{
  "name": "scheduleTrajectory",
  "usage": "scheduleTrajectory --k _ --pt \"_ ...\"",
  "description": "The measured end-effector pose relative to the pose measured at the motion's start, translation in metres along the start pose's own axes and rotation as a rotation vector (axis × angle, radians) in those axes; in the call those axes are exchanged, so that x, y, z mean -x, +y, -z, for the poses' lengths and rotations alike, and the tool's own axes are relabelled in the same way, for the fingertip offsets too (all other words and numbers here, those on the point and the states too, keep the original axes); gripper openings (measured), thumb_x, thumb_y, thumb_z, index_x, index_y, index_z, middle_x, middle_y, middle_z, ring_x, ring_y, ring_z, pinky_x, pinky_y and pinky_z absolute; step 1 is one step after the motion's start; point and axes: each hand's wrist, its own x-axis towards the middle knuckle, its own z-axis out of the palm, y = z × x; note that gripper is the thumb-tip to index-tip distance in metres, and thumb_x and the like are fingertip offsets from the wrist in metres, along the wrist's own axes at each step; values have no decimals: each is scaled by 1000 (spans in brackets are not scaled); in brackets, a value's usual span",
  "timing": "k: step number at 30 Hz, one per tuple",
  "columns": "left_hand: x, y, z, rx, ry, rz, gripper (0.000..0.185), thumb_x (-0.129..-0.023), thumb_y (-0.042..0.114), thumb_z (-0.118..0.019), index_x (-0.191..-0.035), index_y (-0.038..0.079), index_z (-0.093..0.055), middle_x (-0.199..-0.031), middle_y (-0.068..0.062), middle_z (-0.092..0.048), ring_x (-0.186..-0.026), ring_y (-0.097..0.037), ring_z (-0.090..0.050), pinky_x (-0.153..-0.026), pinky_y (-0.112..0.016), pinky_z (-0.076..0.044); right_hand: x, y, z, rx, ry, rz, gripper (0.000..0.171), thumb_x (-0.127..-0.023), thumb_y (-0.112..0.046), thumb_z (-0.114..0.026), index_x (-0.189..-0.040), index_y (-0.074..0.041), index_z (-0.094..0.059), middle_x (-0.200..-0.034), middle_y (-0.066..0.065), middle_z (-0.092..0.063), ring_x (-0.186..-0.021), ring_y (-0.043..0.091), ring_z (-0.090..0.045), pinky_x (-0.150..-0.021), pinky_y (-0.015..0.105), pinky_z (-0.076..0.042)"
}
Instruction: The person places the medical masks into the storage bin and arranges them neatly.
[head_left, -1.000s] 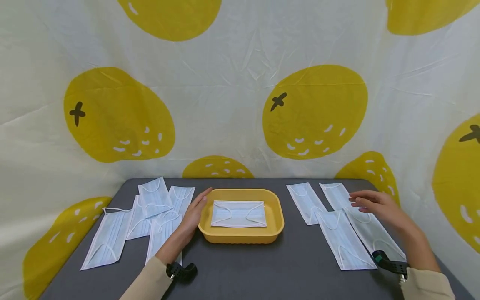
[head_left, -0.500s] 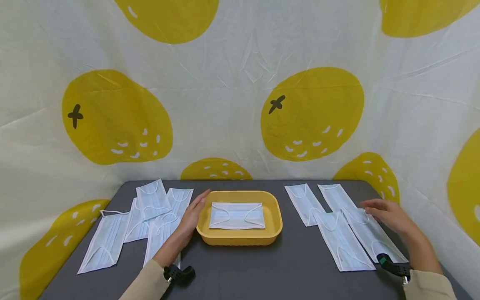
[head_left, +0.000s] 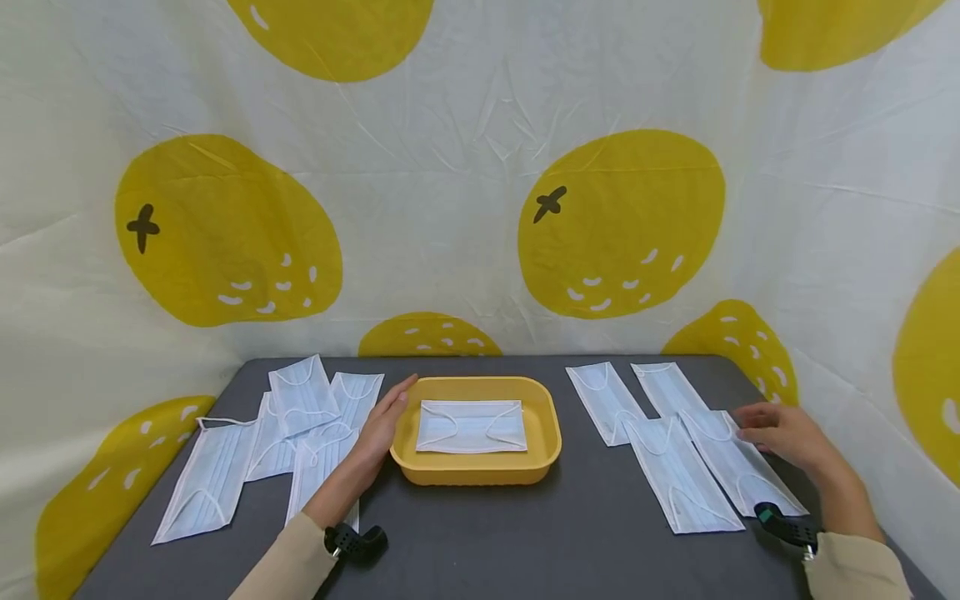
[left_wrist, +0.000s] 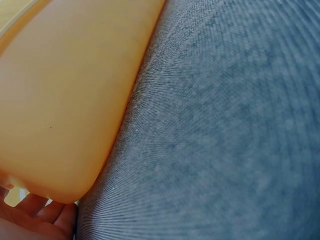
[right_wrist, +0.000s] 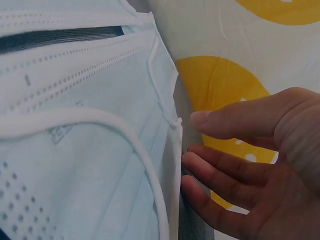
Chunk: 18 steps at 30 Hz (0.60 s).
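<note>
The right hand point(head_left: 780, 435), fingers relaxed and holding nothing, touches the edge of a face mask point(head_left: 738, 461) at the table's right side; the left hand point(head_left: 384, 425) rests flat against the yellow tray point(head_left: 480, 471). The mask looks light, limp and thin, best pinched at its edge.

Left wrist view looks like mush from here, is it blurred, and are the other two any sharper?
Left wrist view: too close, the yellow tray wall is a soft blur, though the grey table weave reads. Right wrist view: the face mask and right hand fairly sharp, backdrop soft. Head view: evenly lit, sharp, only faint shadows, with wide-angle bending at the edges.
</note>
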Motion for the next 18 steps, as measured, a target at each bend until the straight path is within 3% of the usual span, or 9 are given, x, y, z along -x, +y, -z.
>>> scheduleTrajectory --k 7,12,18 --pt "-1 -1 2 4 -1 8 48 -113 38 -34 -160 27 -40 -171 -5 -29 -160 -31 -22 -130 -55 -15 -4 8 1 19 -36 -78 58 -88 -17 -80 -129 17 -57 -112 33 -67 -90 27 -66 -80 45 -62" --pt "-2 0 1 9 -6 2 48 -113 37 -33 -160 27 -39 -171 -5 -29 -159 -31 -23 -130 -55 -16 -3 12 3 61 -47 -143 57 -81 -17 -84 -124 13 -61 -109 34 -68 -86 29 -67 -78 50 -59" --pt "-2 0 0 6 -7 9 50 -113 39 -33 -161 26 -38 -171 -5 -29 -159 -32 -23 -129 -56 -16 -3 13 1 66 -56 -187 54 -80 -12 -84 -121 14 -62 -109 37 -66 -87 33 -66 -77 50 -59"
